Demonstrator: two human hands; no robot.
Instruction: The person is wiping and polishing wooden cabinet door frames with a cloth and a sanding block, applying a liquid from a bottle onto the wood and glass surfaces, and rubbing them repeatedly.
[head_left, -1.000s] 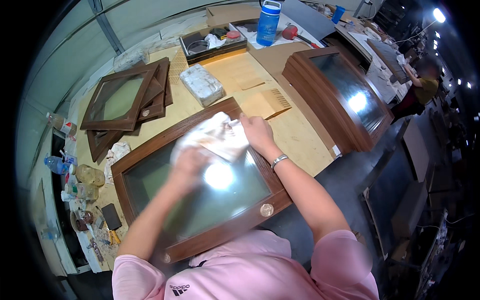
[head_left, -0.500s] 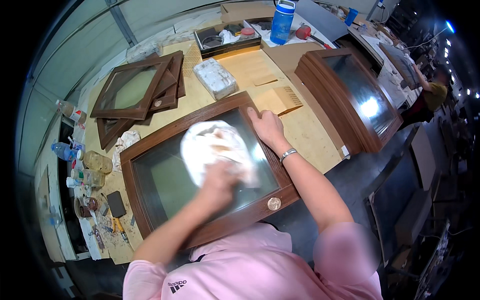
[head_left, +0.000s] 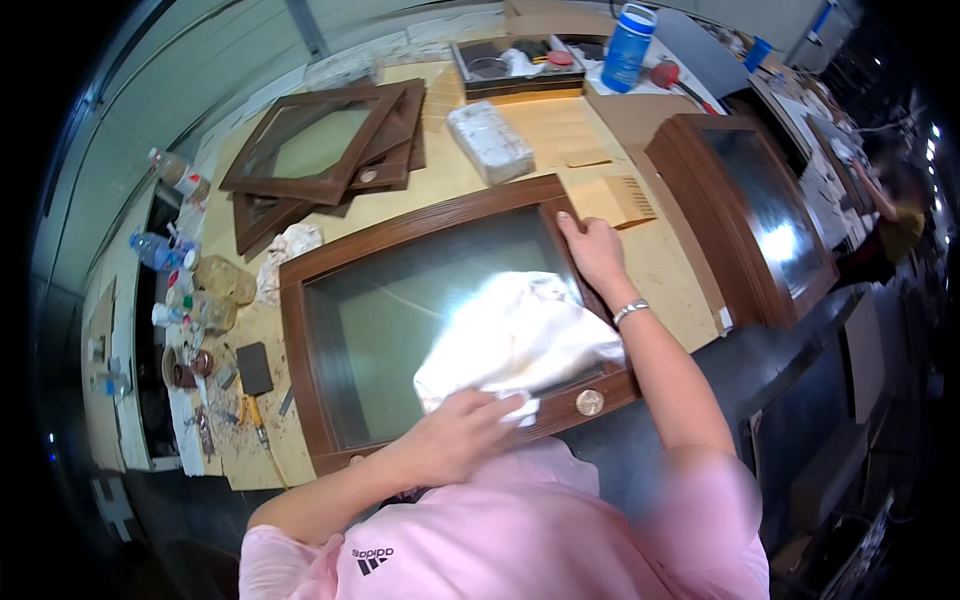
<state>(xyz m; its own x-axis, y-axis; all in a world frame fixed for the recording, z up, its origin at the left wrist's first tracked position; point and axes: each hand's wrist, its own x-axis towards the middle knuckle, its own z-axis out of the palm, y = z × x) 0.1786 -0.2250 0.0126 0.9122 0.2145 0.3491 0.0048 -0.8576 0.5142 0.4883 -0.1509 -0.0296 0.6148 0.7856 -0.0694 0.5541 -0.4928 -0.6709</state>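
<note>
My left hand (head_left: pixel 460 435) is closed on a bunched white cloth (head_left: pixel 515 335), which spreads over the lower right of a glass pane (head_left: pixel 390 320). The pane sits in a brown wooden frame (head_left: pixel 298 370) with a round gold medallion (head_left: pixel 590 402) at its near right corner. This framed panel lies tilted across the near side of the bench, close to my body. My right hand (head_left: pixel 597 255) grips its right rail, thumb on top, with the other fingers partly hidden.
Several brown frames (head_left: pixel 245 172) lie stacked at far left; another stack (head_left: pixel 690 200) stands at right. A whitish wrapped block (head_left: pixel 490 140), a tool box (head_left: pixel 520 88) and a blue bottle (head_left: pixel 628 50) are behind. Jars (head_left: pixel 225 280) and a dark pad (head_left: pixel 255 368) sit left. A person (head_left: pixel 895 205) works far right.
My left hand has drawn the cloth down and right across the glass toward the near rail. My right hand stays on the right rail. The whole view has shifted slightly.
</note>
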